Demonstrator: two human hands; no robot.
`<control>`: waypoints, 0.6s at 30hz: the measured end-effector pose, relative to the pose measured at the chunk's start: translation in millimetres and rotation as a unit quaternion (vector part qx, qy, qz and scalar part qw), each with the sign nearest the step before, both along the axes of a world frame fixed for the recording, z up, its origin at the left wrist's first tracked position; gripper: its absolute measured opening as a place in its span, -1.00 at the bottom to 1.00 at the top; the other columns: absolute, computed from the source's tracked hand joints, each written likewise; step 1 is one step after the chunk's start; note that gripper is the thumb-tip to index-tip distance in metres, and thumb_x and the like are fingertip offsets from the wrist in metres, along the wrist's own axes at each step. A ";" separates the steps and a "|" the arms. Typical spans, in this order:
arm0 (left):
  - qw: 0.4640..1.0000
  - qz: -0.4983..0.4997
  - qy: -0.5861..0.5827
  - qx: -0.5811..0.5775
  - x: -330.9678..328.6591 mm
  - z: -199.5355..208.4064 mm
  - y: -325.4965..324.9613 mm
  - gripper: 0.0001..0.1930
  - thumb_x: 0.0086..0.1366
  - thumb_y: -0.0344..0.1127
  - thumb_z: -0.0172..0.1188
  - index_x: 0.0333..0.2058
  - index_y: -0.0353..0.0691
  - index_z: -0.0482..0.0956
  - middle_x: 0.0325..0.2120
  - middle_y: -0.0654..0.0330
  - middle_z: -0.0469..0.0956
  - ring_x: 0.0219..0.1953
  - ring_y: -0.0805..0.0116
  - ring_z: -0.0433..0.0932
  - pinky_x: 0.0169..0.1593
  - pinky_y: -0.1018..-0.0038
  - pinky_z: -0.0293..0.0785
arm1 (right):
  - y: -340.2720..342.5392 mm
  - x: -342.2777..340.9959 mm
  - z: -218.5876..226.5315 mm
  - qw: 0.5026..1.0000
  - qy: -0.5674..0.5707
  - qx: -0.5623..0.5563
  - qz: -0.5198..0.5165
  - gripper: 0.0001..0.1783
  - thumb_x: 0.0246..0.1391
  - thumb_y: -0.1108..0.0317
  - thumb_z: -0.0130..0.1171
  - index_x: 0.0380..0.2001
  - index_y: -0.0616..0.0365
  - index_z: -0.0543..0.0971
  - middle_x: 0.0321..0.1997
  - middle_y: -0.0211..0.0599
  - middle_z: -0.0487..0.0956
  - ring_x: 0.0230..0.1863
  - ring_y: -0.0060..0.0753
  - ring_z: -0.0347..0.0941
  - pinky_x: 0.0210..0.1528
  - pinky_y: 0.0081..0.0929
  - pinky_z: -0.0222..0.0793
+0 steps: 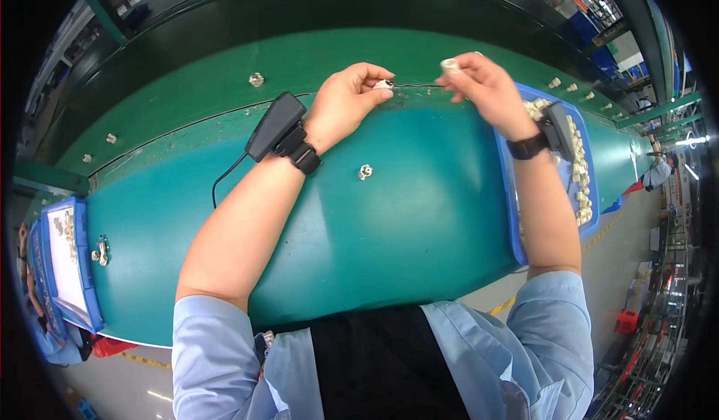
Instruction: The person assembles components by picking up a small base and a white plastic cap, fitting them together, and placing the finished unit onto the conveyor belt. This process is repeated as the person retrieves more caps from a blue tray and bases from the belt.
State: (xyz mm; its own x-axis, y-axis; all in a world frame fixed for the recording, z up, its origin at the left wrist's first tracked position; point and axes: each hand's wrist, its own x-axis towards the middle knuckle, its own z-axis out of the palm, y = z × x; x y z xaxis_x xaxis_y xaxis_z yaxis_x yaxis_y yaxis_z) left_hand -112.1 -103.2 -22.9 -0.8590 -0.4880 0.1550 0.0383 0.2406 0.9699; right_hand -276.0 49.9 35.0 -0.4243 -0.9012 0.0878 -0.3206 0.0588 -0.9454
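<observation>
My left hand [346,98] pinches a small white fitting with a dark end [383,85] between thumb and fingertips, above the far edge of the green work surface. Off to its right, my right hand [487,90] is raised and slightly blurred. A cream-coloured, short cylindrical piece [450,65] sits between its thumb and fingers. The two held pieces are apart. On the green work surface [389,248] between my forearms lies one small white-and-metal fitting [365,172], touched by neither hand.
Under my right forearm stands a blue tray [514,218] with many cream pieces. A blue tray [91,292] with a white bottom is at far left, near loose metal parts [102,251]. Beyond the surface, a green belt [314,53] carries scattered fittings [256,80]. Other people's arms appear at both edges.
</observation>
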 end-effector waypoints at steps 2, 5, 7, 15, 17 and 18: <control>0.999 -0.012 -0.025 0.020 -1.4 1.6 -0.2 -0.72 0.11 -0.42 0.15 -0.16 -0.27 0.46 -0.35 0.21 0.53 -0.34 0.51 0.48 -0.21 0.59 0.43 | -18.2 5.4 -9.3 0.999 -0.013 0.027 0.014 -0.78 0.03 0.34 0.10 -0.27 0.21 0.41 -0.40 -0.42 0.50 -0.40 -0.66 0.37 -0.34 -0.70 0.31; 0.999 -0.014 -0.025 0.035 -3.5 -1.8 -2.1 -0.72 0.11 -0.44 0.14 -0.16 -0.29 0.46 -0.35 0.21 0.52 -0.34 0.53 0.48 -0.23 0.60 0.43 | -32.8 7.8 -27.4 0.995 -0.036 0.087 0.034 -0.75 0.06 0.33 0.06 -0.22 0.22 0.38 -0.33 -0.39 0.50 -0.36 -0.65 0.38 -0.31 -0.69 0.32; 0.998 -0.018 0.006 0.053 -4.1 -7.6 -4.1 -0.73 0.12 -0.45 0.12 -0.16 -0.30 0.46 -0.36 0.21 0.52 -0.35 0.55 0.47 -0.25 0.61 0.43 | -29.9 8.5 -37.7 0.996 -0.040 0.042 0.062 -0.75 0.09 0.32 0.02 -0.20 0.22 0.39 -0.26 -0.35 0.49 -0.33 -0.63 0.39 -0.28 -0.68 0.34; 0.989 -0.035 -0.036 0.142 -3.7 -5.2 -9.7 -0.73 0.15 -0.47 0.09 -0.14 -0.34 0.43 -0.38 0.25 0.51 -0.37 0.57 0.47 -0.26 0.64 0.42 | -32.3 13.6 -34.0 0.984 -0.175 0.004 0.039 -0.75 0.15 0.27 -0.07 -0.19 0.19 0.39 -0.27 -0.36 0.48 -0.32 -0.63 0.39 -0.27 -0.68 0.34; 0.988 -0.036 -0.034 0.147 -3.6 -4.5 -9.0 -0.74 0.15 -0.48 0.09 -0.15 -0.34 0.43 -0.38 0.26 0.51 -0.37 0.57 0.47 -0.26 0.64 0.42 | -31.7 12.8 -36.6 0.979 -0.200 0.012 0.032 -0.75 0.15 0.27 -0.07 -0.19 0.19 0.39 -0.29 -0.36 0.48 -0.33 -0.64 0.38 -0.28 -0.69 0.34; 0.987 -0.037 -0.029 0.153 -3.6 -4.4 -8.7 -0.74 0.14 -0.49 0.09 -0.15 -0.33 0.43 -0.38 0.26 0.51 -0.37 0.57 0.47 -0.26 0.64 0.43 | -31.7 9.5 -39.1 0.981 -0.189 0.020 0.043 -0.75 0.15 0.27 -0.06 -0.19 0.19 0.39 -0.31 -0.37 0.47 -0.33 -0.65 0.37 -0.29 -0.70 0.33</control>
State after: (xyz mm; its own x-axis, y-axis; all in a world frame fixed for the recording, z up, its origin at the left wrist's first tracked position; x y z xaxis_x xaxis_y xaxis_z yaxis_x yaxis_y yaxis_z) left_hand -115.8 -111.9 -27.4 -0.8967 -0.4407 -0.0410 -0.0139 -0.0645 0.9978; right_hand -266.5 18.1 -4.0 -0.3420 -0.9345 -0.0986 0.0478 0.0874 -0.9950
